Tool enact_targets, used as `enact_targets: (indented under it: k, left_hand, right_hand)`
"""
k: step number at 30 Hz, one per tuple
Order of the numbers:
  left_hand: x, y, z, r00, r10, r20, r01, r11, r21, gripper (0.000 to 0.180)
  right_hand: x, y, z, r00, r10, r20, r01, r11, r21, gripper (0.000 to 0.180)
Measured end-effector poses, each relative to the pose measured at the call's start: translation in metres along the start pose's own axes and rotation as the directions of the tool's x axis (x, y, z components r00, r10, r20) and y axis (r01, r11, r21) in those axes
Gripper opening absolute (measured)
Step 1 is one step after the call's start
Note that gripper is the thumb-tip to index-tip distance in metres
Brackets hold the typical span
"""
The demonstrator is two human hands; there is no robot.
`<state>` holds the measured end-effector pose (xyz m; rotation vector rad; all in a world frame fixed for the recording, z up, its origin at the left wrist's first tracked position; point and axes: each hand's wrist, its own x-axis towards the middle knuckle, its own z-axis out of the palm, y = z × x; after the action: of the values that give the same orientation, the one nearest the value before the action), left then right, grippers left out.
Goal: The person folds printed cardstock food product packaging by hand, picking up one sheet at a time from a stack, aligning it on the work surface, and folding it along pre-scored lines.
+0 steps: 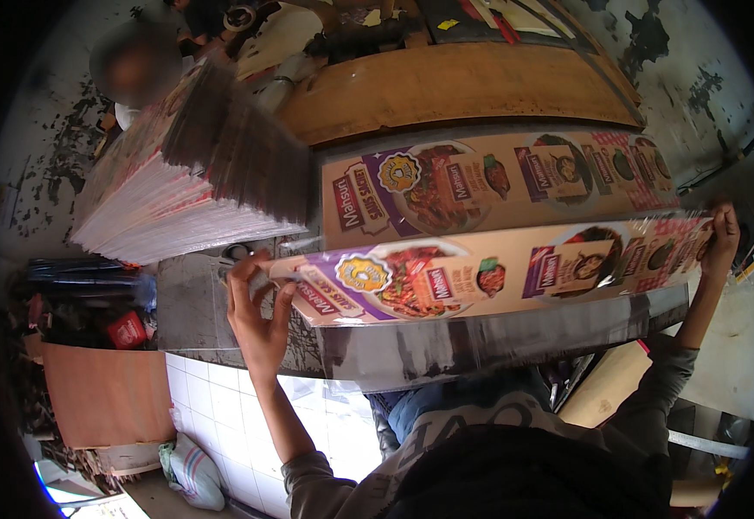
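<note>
A long printed sheet [498, 272] with food pictures is stretched across in front of me, tilted, with a glossy clear surface. My left hand [258, 316] has its thumb and fingers at the sheet's left end. At the right end, my right hand [725, 235] is closed around the edge. Just behind lies a second printed sheet [515, 177] of the same design, flat on the worktable. Clear plastic film [481, 342] spreads below the held sheet and hangs over the table's near edge.
To the left rises a tall stack of similar printed sheets [195, 173]. Scissors [237, 253] rest beside it, partly hidden. A wooden board [463, 86] borders the far side. Another person, blurred, is at the upper left. A tied sack [195, 471] sits on the floor.
</note>
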<state>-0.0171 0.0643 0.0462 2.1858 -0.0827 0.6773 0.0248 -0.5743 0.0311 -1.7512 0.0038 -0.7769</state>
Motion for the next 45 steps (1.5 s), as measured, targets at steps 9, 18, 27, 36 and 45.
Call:
enact_targets:
  k: [9,18,27,36,45]
  left_hand:
    - [0.046,0.039,0.052,0.933,-0.081,0.351,0.039,0.991,0.125,0.054]
    - [0.066,-0.018,0.076,0.931,0.056,0.360,-0.090,0.993,0.078,0.059]
    - [0.082,-0.020,0.090,0.823,-0.444,0.356,0.567,0.686,-0.456,0.060]
    - [0.080,-0.003,0.090,0.904,-0.374,0.210,0.386,0.499,-0.775,0.038]
    - [0.079,-0.029,0.094,0.997,-0.067,0.031,0.070,0.730,-0.680,0.049]
  right_hand:
    - [0.120,0.037,0.032,0.973,0.125,0.195,-0.042,0.923,-0.383,0.019]
    - [0.117,0.044,0.085,0.732,0.507,0.454,-0.181,0.788,-0.589,0.062]
    - [0.129,0.068,0.103,0.709,0.669,0.224,-0.253,0.537,-0.805,0.083]
    - [0.132,0.052,0.063,0.889,0.457,-0.039,-0.414,0.762,-0.497,0.079]
    - [0.112,0.035,0.041,0.969,0.176,-0.172,-0.212,0.952,-0.221,0.065]
